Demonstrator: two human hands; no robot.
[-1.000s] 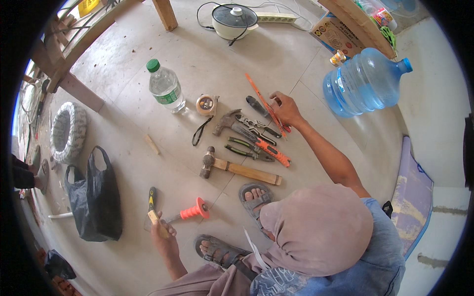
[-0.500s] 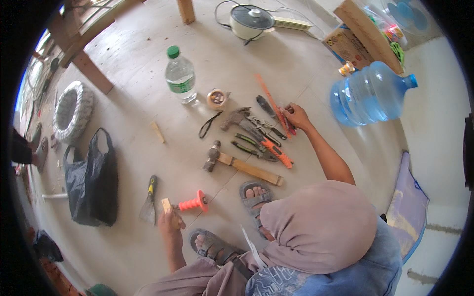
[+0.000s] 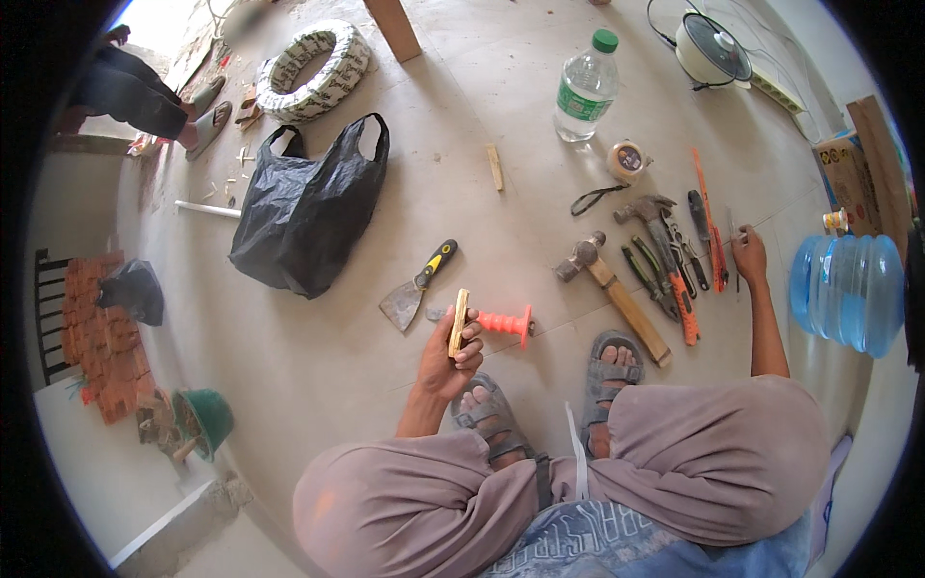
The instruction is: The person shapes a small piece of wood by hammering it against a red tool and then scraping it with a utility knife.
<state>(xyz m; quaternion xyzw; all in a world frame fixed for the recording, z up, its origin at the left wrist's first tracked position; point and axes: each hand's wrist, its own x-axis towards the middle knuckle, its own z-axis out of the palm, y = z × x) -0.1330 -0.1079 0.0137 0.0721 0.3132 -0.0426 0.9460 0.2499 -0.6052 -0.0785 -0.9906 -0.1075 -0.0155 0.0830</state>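
From my remote station I view the work through the head camera, which looks down on a tiled floor with tools spread before a crouching person. The left hand (image 3: 451,354), near and left of centre, has its fingers closed around a small yellowish wooden piece (image 3: 460,326), which stands nearly upright above the grip, in front of a chisel with an orange handle (image 3: 505,324). Just left of and beyond this hand lies a scraper (image 3: 421,283) with a black-and-yellow handle. The right hand (image 3: 749,256) is lowered at the right end of the tool row, its fingertips at a slender rod (image 3: 738,279); I cannot tell whether they are clamped on it. Leftward from there I note a long orange tool (image 3: 703,193), a claw hammer (image 3: 685,306), green-handled pliers (image 3: 654,282) and, nearest the right sandal (image 3: 611,371), a ball-headed hammer (image 3: 626,310) with a wooden handle. Beyond the hammers sits a tape measure (image 3: 628,162), near an upright clear bottle (image 3: 586,94) with a green cap. A black plastic bag (image 3: 310,217) rests at far left; a large blue water jug (image 3: 844,297) lies at right.
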